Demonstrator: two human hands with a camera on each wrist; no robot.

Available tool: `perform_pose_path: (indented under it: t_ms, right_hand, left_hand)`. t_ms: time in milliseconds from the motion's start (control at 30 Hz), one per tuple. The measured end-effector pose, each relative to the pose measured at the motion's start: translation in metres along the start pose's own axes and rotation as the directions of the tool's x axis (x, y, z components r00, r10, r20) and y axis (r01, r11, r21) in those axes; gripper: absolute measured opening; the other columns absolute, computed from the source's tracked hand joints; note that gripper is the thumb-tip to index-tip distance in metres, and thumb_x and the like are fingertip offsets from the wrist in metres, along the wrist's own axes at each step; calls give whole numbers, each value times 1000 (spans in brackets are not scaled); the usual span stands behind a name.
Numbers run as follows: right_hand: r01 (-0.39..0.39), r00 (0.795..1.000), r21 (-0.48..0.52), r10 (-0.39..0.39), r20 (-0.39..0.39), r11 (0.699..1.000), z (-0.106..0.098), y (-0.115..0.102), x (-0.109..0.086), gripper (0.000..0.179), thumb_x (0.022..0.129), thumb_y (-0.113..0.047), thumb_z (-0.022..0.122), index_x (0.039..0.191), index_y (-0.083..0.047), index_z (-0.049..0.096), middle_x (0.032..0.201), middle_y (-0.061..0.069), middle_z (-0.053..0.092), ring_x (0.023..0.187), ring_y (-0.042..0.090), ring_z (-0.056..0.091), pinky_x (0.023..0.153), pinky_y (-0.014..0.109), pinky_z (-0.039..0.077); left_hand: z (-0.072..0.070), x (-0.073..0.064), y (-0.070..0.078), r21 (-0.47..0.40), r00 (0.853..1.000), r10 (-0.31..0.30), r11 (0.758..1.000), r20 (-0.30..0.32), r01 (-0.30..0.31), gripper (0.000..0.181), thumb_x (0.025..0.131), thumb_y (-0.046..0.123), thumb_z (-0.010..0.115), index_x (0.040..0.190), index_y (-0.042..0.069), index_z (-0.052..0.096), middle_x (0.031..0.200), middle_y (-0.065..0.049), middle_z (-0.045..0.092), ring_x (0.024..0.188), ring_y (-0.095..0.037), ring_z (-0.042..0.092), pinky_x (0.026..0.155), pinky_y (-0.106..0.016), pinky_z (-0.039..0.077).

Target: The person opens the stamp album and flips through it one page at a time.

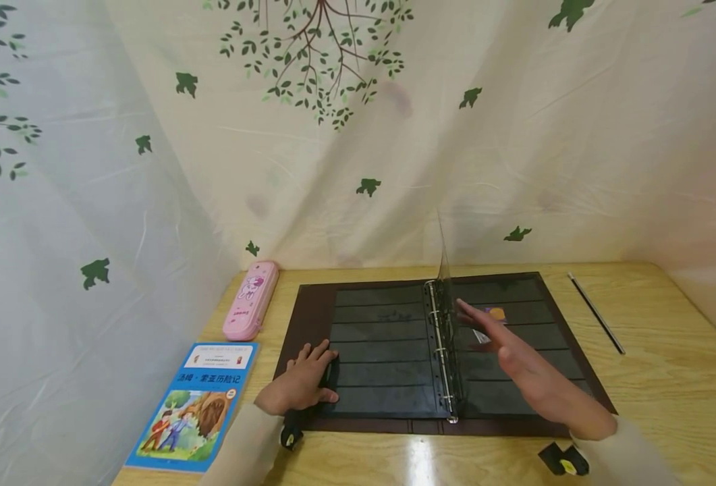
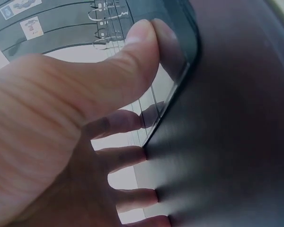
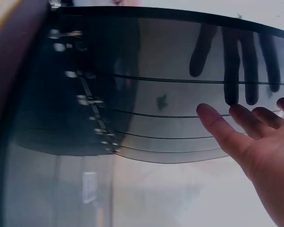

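A dark ring-bound stamp album [image 1: 318, 310] lies open on the table, its black pocket pages crossed by strips. My left hand [image 1: 303, 379] rests on the left side, fingers spread, the thumb on the edge of the left page [image 1: 382, 364]. One page [image 1: 445, 260] stands nearly upright from the metal rings [image 1: 441, 351]. Beside it, on its right, is my right hand [image 1: 536, 381] with fingers extended; the right wrist view shows their reflection in the glossy page [image 3: 165, 99]. On the right page sit a purple-and-orange stamp [image 1: 496, 314] and a pale stamp [image 1: 481, 336], partly hidden by the hand.
Left of the album are a pink pencil case [image 1: 251, 300] and a blue illustrated book [image 1: 194, 405]. A thin dark rod [image 1: 596, 314] lies to the right. Leaf-printed curtains [image 1: 309, 202] hang behind the wooden table [image 1: 673, 337] and at its left.
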State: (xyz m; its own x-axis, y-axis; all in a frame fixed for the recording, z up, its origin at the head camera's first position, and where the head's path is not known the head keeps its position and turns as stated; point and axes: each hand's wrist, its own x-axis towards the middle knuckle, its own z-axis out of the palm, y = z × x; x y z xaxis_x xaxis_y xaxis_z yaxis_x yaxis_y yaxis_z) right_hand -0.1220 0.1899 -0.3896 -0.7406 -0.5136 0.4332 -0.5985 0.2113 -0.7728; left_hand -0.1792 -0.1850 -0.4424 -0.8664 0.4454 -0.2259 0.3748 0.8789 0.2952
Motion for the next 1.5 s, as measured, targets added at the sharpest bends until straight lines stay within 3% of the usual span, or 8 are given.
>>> perform_pose_path:
  t_ms: [167,300,467,667,867,1100,1267,1500]
  right_hand:
    - [-150,989,-95,151,4,984,9,13,-2,58,103,-13,41,153,-23,14,152,2,25,136,19,29,97,41,39]
    - [-194,981,-172,194,-20,966,17,24,-3,66,97,-19,56,151,-27,20,151,2,27,133,25,33,92,54,40]
    - [-245,968,-204,252,10,948,25,34,-2,68,92,-30,64,150,-25,27,151,2,26,134,29,31,95,54,38]
    - [-227,964,-276,255,71,934,32,41,-4,63,90,-37,63,145,-19,38,148,3,32,131,32,36,93,54,39]
    - [-187,962,-315,238,132,931,36,44,-4,53,91,-31,64,139,-15,49,148,3,35,133,31,32,95,53,37]
    - [-168,940,-365,259,220,916,41,43,0,53,91,-25,63,139,-8,49,150,7,33,138,34,22,98,63,27]
    - [-152,934,-434,273,232,888,45,36,3,51,92,-23,63,138,-6,50,149,9,35,137,36,22,92,72,23]
    - [-176,923,-480,313,222,860,47,29,4,50,92,-21,63,137,-6,51,148,7,36,138,35,22,90,74,22]
  left_hand:
    - [1,0,-1,17,1000,17,1000,-15,-16,72,82,35,72,140,6,42,151,-19,24,133,-50,20,95,-68,27]
    - [0,0,-1,7,1000,20,1000,-22,-20,71,81,35,73,139,7,43,151,-19,25,133,-50,20,94,-69,27]
    - [-3,1,-9,-47,999,42,998,-26,-43,69,83,36,72,139,8,45,151,-17,26,134,-48,20,95,-71,22]
    - [-13,-1,-26,-152,972,140,974,-189,-170,51,95,24,59,139,2,44,143,-19,39,131,-40,34,102,-58,27]
    - [-25,0,-25,-255,945,109,948,-309,-193,49,101,29,46,142,2,39,144,-16,39,133,-32,35,105,-50,27]
    - [-21,6,-9,-297,978,95,944,-185,-147,63,101,42,41,150,7,25,153,-19,20,138,-43,15,103,-66,10]
    - [-9,10,0,-226,994,81,970,-70,-95,75,95,49,50,152,13,20,154,-18,13,136,-48,11,95,-73,14]
    - [3,16,14,-97,998,65,993,24,-62,80,84,49,65,150,19,30,153,-19,14,134,-53,12,95,-70,21]
